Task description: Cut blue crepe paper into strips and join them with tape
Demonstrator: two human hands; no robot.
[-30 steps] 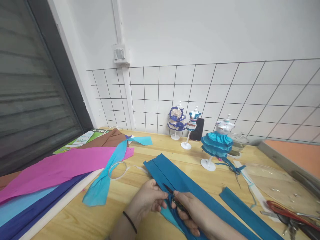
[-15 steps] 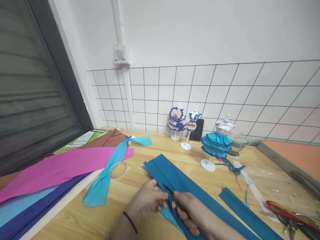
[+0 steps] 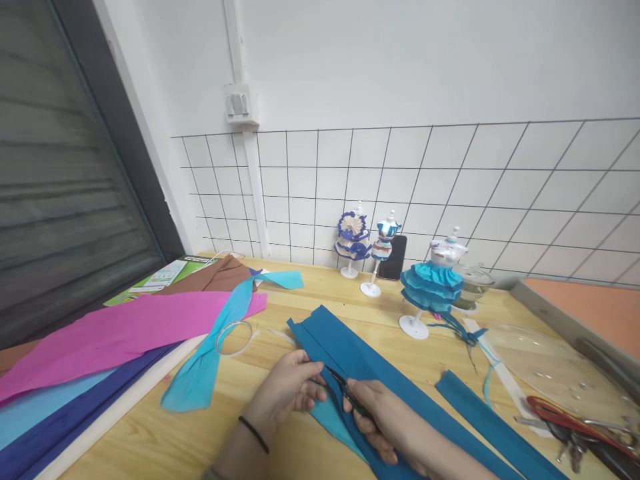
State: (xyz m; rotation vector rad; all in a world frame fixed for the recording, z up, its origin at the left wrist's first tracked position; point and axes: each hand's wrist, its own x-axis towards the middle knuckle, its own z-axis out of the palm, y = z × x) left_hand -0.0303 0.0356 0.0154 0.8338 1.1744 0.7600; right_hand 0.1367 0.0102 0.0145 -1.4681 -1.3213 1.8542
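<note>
A long strip of dark teal crepe paper [image 3: 373, 363] lies slantwise before me. My right hand [image 3: 373, 413] is closed round small dark scissors [image 3: 345, 387], whose blades are at a cut in the paper's left side. Just left of the blades, my left hand [image 3: 295, 383] pinches the paper's edge between thumb and fingers. Some lighter turquoise paper [image 3: 337, 427] shows beneath the strip. A narrower teal strip [image 3: 493, 423] rests apart on the right.
Small dress forms in paper skirts, among them a blue one [image 3: 433, 287], stand at the back by a phone [image 3: 395, 257]. Pink paper [image 3: 135, 327], a turquoise strip [image 3: 200, 373] and a tape roll [image 3: 235, 339] lie left. Red-handled tools [image 3: 570, 420] are on the right.
My left hand has shifted slightly up and left along the paper's edge. The scissors have also moved a little up the strip, and the cut edge is folded further aside.
</note>
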